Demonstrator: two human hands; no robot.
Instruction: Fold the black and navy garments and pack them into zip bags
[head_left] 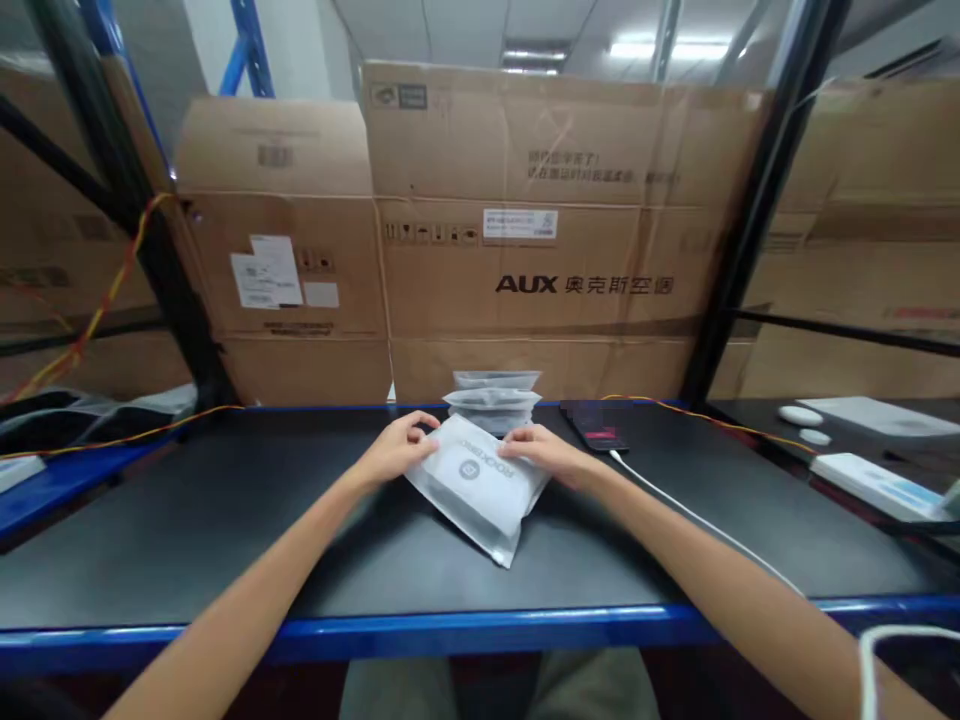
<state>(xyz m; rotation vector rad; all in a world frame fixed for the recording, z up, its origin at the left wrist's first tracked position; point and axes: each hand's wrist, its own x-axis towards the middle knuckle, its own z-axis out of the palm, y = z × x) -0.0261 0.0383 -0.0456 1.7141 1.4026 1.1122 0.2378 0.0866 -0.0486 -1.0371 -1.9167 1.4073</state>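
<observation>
A pale, frosted zip bag (472, 480) with a round logo and printed lettering is held tilted over the dark shelf, one corner pointing toward me. On its upper left edge, my left hand (401, 445) pinches the plastic between thumb and fingers. My right hand (544, 452) grips the upper right edge, with the fingers lying over the top. Something flat and boxy fills the bag, but the plastic veils it. Just behind stands a stack of several similar bags (495, 398), its lower part hidden by the held bag.
A phone (596, 425) with a white cable (697, 520) lies right of the stack. Large cardboard boxes (570, 240) wall off the back. Dark uprights (739, 220) flank the shelf, whose blue front edge (480, 632) runs before me. A white box (877, 485) sits at far right.
</observation>
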